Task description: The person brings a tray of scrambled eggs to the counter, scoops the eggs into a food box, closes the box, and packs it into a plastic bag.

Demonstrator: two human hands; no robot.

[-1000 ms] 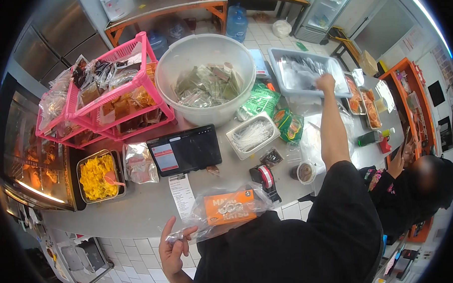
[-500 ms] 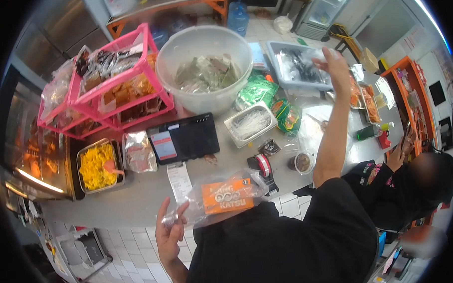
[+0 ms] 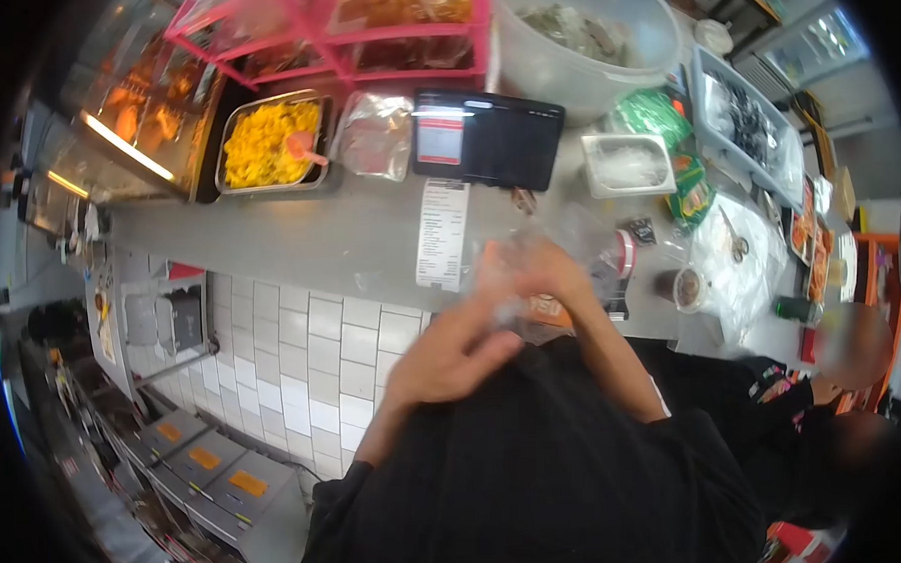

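Note:
Both hands meet over the orange box (image 3: 549,311), which lies in a clear plastic bag (image 3: 583,239) at the counter's front edge. My left hand (image 3: 458,353) is at the bag's left side, its fingers blurred and partly hidden. My right hand (image 3: 549,270) reaches over the top of the box, close to the left fingers, and is also blurred. Something clear is between them, too smeared to make out. Left of the bag lies a printed receipt (image 3: 442,232). A tape dispenser (image 3: 623,261) stands at the bag's right.
Behind are a tablet (image 3: 490,136), a tray of yellow food (image 3: 270,144), a metal container (image 3: 628,164) and a large tub (image 3: 592,78). A blue bin (image 3: 748,122), scissors (image 3: 735,237) and a lidded cup (image 3: 685,287) are on the right. Another person's dark sleeve (image 3: 752,390) is at lower right.
My right hand has come back from the blue bin to the orange box. My left hand has moved right to meet it. The view has swung left and down.

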